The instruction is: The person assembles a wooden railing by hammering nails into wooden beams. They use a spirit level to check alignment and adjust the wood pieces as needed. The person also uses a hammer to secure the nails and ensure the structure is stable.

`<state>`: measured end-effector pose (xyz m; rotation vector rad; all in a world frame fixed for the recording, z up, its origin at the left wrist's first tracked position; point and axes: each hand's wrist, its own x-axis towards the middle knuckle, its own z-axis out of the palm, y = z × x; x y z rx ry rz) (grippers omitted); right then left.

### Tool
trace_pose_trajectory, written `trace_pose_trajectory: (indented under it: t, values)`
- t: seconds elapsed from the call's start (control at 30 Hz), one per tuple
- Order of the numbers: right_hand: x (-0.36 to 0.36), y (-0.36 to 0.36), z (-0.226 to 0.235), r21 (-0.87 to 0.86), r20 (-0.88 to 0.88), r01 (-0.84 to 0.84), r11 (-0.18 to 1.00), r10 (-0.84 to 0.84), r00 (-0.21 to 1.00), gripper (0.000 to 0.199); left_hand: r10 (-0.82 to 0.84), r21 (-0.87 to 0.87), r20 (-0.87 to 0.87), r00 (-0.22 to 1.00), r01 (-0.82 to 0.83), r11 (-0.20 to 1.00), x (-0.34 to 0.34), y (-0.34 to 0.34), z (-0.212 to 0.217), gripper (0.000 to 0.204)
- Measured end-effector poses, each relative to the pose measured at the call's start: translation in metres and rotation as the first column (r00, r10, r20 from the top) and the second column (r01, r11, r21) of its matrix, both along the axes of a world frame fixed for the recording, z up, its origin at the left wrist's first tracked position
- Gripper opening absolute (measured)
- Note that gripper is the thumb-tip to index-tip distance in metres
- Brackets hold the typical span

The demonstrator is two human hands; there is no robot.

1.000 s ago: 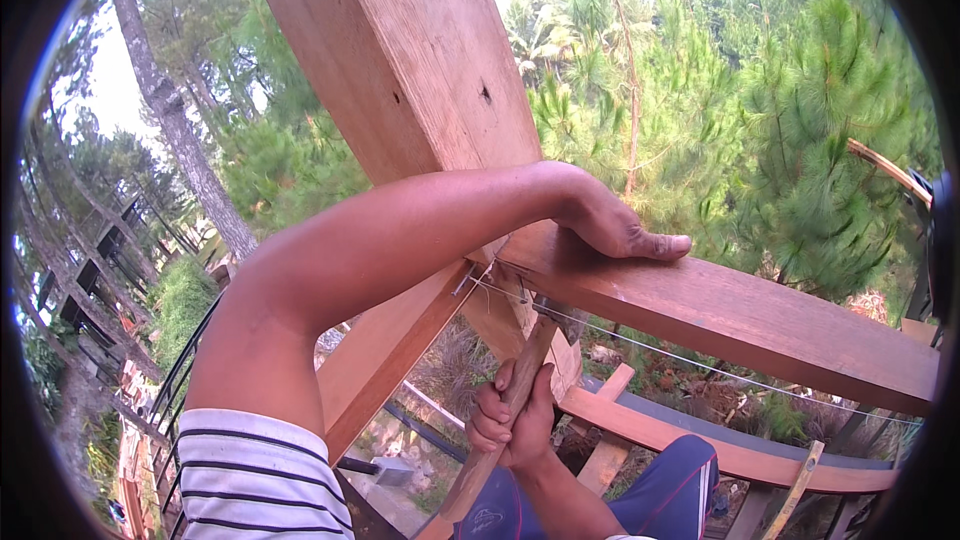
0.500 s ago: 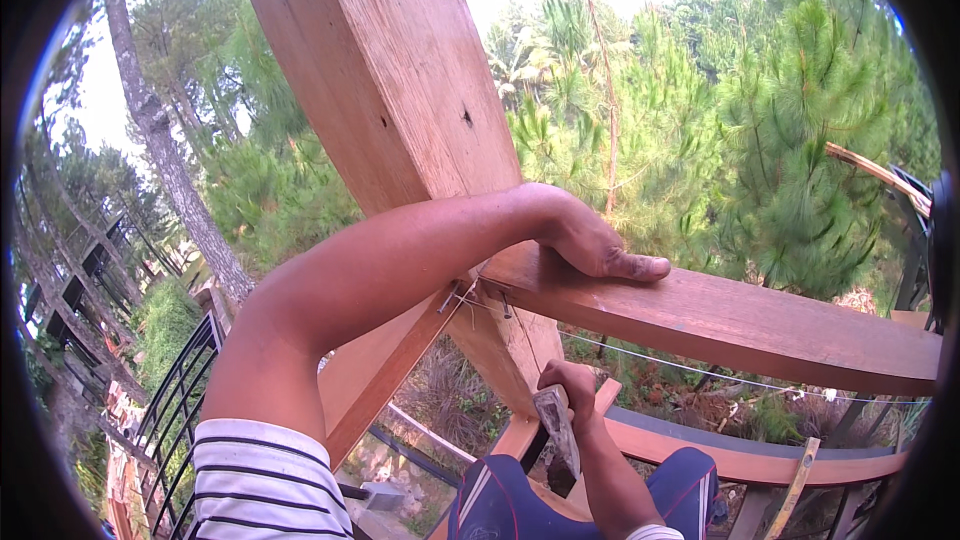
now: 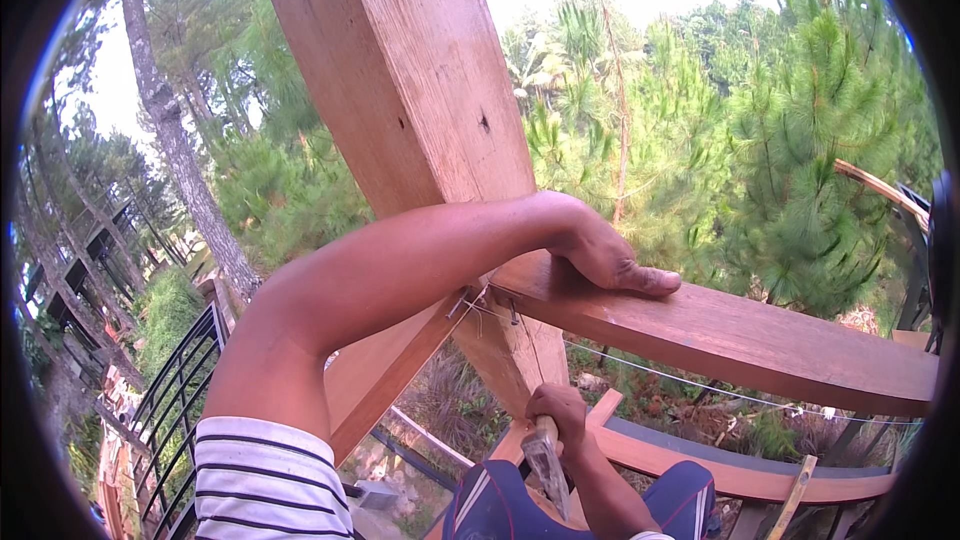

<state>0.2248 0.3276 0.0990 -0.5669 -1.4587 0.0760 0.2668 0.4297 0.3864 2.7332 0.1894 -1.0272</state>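
Observation:
My left arm reaches across a thick wooden post (image 3: 440,90). My left hand (image 3: 610,258) is hooked over a brown wooden rail (image 3: 740,330), its thumb along the top face and its fingers hidden behind the far edge. Lower down, my right hand (image 3: 560,415) is wrapped around the wooden handle of a hammer, whose worn grey head (image 3: 545,468) hangs above my lap. Two bent or part-driven nails, one left (image 3: 457,302) and one right (image 3: 514,311), stick out where the rail meets the post. Another wooden rail (image 3: 390,370) meets the post from the lower left.
A thin white string (image 3: 680,372) runs below the rail. Behind my knees, a curved wooden beam (image 3: 740,472) crosses with a narrow batten (image 3: 793,498) leaning on it. Black metal railing (image 3: 185,400) stands at left. Pine trees (image 3: 810,110) rise beyond.
The hammer and my right hand have shifted slightly left and the hammer head has tilted downward. My left hand stays on the rail. The whole view has shifted a little.

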Motion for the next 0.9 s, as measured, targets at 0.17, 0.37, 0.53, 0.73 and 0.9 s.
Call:
trace_pose_trajectory:
  t: [0.17,0.37,0.53,0.73,0.9]
  values:
    - [-0.002,-0.005,0.007,0.025,-0.017,0.191,0.981,-0.191,0.981,0.044,-0.033,0.002,0.011,0.999,0.033,0.999,-0.002,0.002,-0.001,0.114]
    - [0.002,-0.003,0.015,0.121,0.032,0.109,0.987,-0.114,0.993,0.052,-0.054,0.045,0.039,0.998,0.052,0.998,-0.003,-0.001,0.001,0.115]
    - [0.003,-0.001,0.016,-0.447,0.108,0.37,0.815,-0.361,0.926,0.056,-0.007,-0.063,0.041,0.999,0.01,0.998,-0.005,-0.002,0.003,0.113]
    - [-0.001,-0.014,0.013,0.081,0.063,0.172,0.982,-0.177,0.982,0.048,-0.004,-0.016,0.011,1.0,0.004,1.0,-0.002,-0.001,-0.001,0.111]
    - [0.003,-0.01,0.02,-0.414,0.056,0.403,0.817,-0.419,0.906,0.032,-0.022,0.01,0.005,1.0,0.022,1.0,0.0,0.002,-0.001,0.111]
